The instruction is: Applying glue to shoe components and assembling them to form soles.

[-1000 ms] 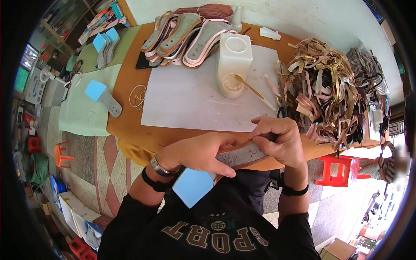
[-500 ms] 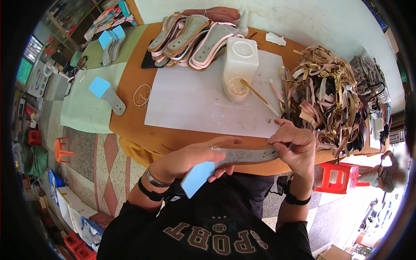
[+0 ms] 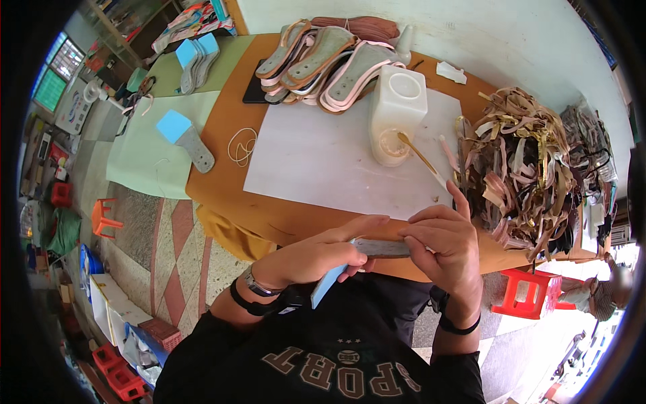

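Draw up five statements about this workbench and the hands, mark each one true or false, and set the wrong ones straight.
1. The left hand and the right hand hold the same grey piece. True.

2. The thin stick lies wholly apart from the white container. False: one end rests at the container's opening.

3. The tangled heap of strips is to the right of the white container. True.

4. The stool by the table's right end is blue. False: it is red.

5. The loose piece with a blue end lies to the right of the white sheet. False: it lies to the left of the sheet.
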`<action>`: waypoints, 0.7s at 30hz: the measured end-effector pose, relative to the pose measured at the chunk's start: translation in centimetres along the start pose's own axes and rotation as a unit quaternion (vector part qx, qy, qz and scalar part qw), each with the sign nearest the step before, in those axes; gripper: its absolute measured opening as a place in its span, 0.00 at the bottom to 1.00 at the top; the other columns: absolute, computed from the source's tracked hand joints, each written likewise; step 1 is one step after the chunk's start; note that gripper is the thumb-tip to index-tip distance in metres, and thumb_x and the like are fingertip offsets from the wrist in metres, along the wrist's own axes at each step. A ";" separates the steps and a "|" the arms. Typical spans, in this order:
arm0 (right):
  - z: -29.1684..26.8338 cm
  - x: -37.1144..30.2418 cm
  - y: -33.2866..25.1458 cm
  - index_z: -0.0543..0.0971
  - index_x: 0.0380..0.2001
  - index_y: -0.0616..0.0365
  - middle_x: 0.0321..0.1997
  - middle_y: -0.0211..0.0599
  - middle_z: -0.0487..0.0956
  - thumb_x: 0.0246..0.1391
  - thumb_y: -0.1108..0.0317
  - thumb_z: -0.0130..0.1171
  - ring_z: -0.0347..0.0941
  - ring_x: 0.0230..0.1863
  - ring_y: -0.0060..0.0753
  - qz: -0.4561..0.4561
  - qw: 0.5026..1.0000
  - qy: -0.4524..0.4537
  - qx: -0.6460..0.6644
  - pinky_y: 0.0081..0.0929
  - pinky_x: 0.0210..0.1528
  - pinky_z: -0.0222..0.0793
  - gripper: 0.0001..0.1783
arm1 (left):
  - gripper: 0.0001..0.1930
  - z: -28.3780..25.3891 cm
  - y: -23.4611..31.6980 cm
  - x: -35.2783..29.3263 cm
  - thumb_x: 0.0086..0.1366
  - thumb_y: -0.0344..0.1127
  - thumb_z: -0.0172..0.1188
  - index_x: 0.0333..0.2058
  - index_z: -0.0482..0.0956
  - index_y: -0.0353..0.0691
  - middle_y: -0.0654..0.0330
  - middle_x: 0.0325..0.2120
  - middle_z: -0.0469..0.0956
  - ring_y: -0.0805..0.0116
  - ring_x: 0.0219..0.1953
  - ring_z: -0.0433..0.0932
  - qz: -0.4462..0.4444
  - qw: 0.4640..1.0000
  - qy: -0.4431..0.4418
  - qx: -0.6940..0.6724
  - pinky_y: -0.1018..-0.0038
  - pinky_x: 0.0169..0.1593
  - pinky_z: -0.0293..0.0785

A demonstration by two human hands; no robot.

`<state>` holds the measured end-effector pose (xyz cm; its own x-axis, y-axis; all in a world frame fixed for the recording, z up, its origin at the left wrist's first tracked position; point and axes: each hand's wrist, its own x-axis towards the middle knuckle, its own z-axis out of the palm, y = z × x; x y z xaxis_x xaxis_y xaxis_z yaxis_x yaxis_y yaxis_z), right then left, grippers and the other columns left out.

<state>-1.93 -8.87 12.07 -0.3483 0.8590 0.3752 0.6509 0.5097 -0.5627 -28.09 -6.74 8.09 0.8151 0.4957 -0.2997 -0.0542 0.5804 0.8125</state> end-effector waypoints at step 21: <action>0.9 1.1 -0.9 0.89 0.33 0.51 0.29 0.26 0.86 0.48 0.70 0.73 0.84 0.39 0.30 -0.028 0.996 -0.014 -0.082 0.62 0.76 0.59 0.07 | 0.37 0.5 -0.3 0.5 0.71 0.34 0.47 0.78 0.54 0.39 0.54 0.43 0.78 0.72 0.37 0.77 -0.003 0.999 0.032 -0.006 0.76 0.42 0.76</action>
<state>-3.47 -8.35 12.35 -0.4041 0.8313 0.3816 0.7299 0.5445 -0.4132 -27.38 -6.96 7.98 0.7763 0.5330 -0.3366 -0.0563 0.5905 0.8051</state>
